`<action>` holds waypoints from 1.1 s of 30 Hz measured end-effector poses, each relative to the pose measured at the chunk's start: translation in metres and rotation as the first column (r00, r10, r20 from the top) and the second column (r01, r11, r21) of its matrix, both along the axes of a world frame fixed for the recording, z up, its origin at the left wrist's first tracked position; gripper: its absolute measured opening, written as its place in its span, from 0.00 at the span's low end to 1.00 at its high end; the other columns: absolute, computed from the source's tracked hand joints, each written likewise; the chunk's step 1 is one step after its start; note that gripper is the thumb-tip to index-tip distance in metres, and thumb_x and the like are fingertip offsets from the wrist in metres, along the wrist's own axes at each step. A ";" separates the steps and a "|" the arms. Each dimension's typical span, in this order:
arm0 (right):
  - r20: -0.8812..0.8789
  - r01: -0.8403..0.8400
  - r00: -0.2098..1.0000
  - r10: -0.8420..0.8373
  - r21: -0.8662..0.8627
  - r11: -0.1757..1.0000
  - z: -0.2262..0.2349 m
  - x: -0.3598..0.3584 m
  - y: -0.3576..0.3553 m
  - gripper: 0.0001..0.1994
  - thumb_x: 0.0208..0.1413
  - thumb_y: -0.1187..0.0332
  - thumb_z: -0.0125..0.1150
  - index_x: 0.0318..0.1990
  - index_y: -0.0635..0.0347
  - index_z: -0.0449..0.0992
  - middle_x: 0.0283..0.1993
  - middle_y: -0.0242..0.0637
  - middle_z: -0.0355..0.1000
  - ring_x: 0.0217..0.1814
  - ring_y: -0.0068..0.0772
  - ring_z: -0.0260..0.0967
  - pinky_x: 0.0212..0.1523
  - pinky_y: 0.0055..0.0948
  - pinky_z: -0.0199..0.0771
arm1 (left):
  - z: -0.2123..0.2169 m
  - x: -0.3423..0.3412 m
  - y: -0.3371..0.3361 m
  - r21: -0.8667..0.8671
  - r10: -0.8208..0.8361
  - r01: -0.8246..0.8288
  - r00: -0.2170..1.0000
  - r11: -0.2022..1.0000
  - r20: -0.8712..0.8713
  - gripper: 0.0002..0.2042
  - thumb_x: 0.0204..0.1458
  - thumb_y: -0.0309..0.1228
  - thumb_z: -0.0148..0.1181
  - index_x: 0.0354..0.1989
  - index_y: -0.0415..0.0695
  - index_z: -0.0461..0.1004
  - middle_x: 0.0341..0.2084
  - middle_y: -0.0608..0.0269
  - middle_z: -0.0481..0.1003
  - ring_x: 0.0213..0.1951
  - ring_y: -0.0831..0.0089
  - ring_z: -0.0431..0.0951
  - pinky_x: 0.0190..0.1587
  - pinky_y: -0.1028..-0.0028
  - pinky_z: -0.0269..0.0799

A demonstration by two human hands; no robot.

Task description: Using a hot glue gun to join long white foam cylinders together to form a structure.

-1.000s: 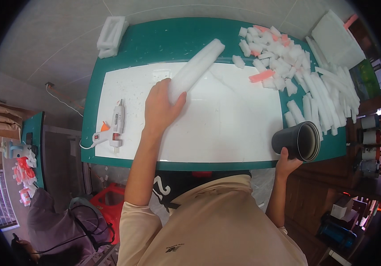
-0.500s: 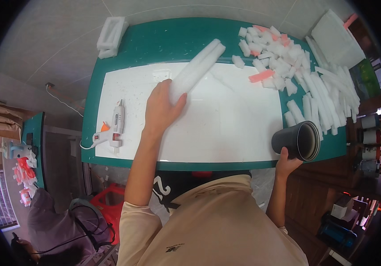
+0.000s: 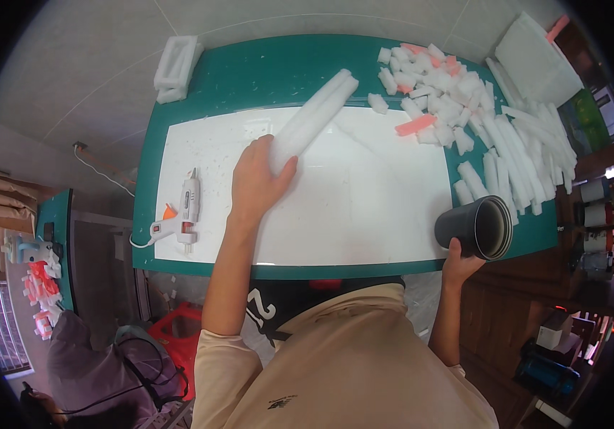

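My left hand (image 3: 255, 184) grips the near end of a long white foam roll (image 3: 315, 118) that slants up and to the right over the white sheet (image 3: 364, 193) on the green table (image 3: 264, 71). My right hand (image 3: 458, 263) holds a dark grey cylinder-shaped cup (image 3: 477, 227) lying on its side at the table's front right edge, its open mouth facing right.
A white hot glue gun (image 3: 182, 211) with an orange trigger lies on the sheet's left part, cord trailing off the table. Several white and pink foam pieces (image 3: 457, 93) and long foam strips (image 3: 528, 150) pile at the back right. A white foam block (image 3: 177, 66) sits off the table's back left corner.
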State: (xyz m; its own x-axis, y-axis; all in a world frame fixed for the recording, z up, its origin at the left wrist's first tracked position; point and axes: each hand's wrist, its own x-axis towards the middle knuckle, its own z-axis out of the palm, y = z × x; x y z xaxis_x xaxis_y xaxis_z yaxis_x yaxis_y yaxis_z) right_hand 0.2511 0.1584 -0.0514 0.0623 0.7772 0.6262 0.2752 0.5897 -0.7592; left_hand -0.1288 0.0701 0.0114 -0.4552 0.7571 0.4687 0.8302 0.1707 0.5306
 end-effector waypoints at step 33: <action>-0.220 -0.416 0.852 0.475 0.268 0.869 0.283 -0.130 -0.119 0.22 0.67 0.57 0.34 0.52 0.64 0.69 0.50 0.61 0.69 0.48 0.48 0.73 0.52 0.43 0.76 | 0.002 0.003 0.005 -0.039 -0.041 0.043 0.998 0.998 0.052 0.26 0.47 0.39 0.64 0.50 0.33 0.70 0.43 0.43 0.74 0.47 0.48 0.74 0.50 0.60 0.70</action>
